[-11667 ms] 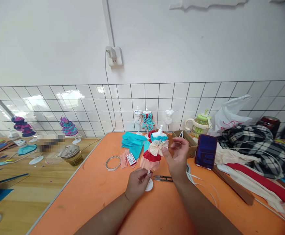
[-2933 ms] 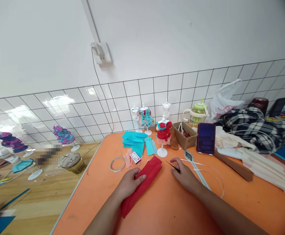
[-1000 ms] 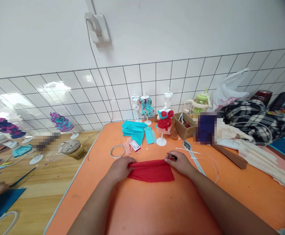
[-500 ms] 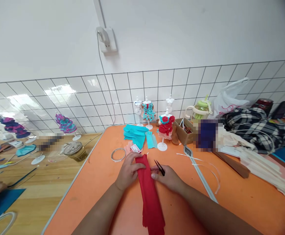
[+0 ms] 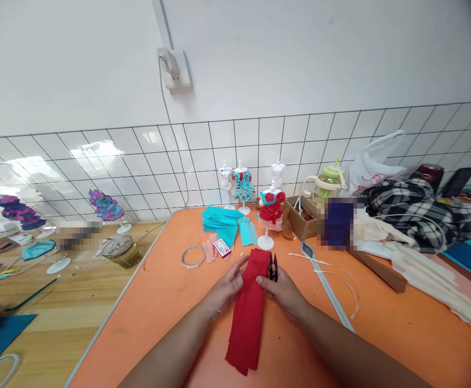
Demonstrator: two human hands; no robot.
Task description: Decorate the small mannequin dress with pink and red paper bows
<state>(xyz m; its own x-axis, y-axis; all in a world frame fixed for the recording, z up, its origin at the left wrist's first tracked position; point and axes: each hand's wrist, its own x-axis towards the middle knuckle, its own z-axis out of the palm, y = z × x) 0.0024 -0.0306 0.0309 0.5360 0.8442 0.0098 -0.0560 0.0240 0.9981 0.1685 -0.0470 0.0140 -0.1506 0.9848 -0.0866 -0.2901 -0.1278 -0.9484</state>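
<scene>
Holding a red fabric strip [image 5: 248, 318] at the orange table [image 5: 146, 291]
Right hand [image 5: 283, 291] pinches it, thread snips [image 5: 274, 268] tucked alongside, apparently freeing the thumb; left hand [image 5: 224, 291], fingers parted, seemingly steadies its edge.

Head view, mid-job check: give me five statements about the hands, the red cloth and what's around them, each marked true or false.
1. The right hand holds the dark snips. True.
2. The snips' tips point back toward the person. False: they point away, toward the tiled wall.
3. The right thumb rests on the red cloth. True.
4. The silver ring lies to the right of the red cloth. False: the silver ring lies to its left, on the orange table.
5. The mannequin in red stands upright beyond the red cloth. True.
</scene>
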